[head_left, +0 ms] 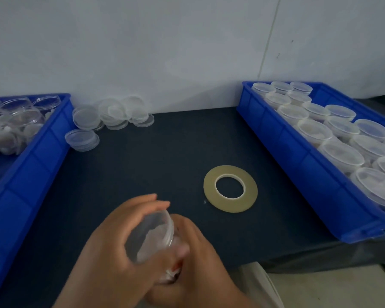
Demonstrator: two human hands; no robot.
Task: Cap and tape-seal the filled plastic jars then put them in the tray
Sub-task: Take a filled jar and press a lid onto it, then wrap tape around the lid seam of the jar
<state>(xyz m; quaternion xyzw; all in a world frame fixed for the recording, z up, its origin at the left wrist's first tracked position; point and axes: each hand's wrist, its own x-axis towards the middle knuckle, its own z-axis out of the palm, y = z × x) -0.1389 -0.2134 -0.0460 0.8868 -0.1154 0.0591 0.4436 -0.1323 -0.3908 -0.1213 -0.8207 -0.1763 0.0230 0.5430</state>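
Observation:
A clear plastic jar (150, 236) with a lid on it is tilted in both hands near the table's front edge. My left hand (113, 247) wraps around the lid end from the left. From the right and below, my right hand (198, 258) grips the jar's body. A flat roll of yellowish tape (230, 188) lies on the dark table to the right of the hands, untouched. The blue tray (298, 152) at the right holds several capped jars (340, 152). The image of the hands is blurred.
A second blue tray (42, 147) at the left holds several open filled jars (20, 121). A pile of loose clear lids (111, 114) lies by the wall between the trays. The dark table (142, 165) ends at a white wall.

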